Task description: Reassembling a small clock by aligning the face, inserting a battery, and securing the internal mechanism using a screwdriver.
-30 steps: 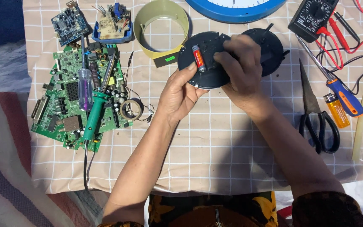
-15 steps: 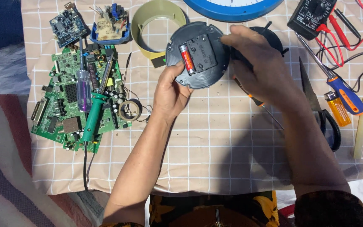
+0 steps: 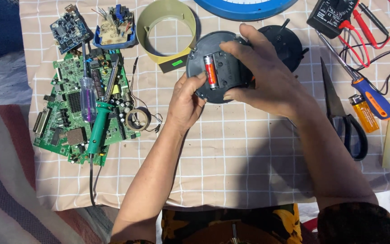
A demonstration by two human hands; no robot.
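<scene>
Here the round black clock back, a red battery seated in its slot, sits at twelve o'clock on the checked cloth, left hand clasping its lower rim, right hand closed over its top, seemingly mid-fitting, needing steady pressure; scissors at three o'clock, circuit board at nine.

Scissors, lighter — green circuit board

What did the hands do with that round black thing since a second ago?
Both hands turned the round black plastic clock back, so its red battery now stands almost upright rather than slanted. The right hand slid from the disc's right edge over its top, fingers spread across it. The left hand still grips the lower left rim. The green circuit board, scissors and checked cloth stayed put.
</scene>
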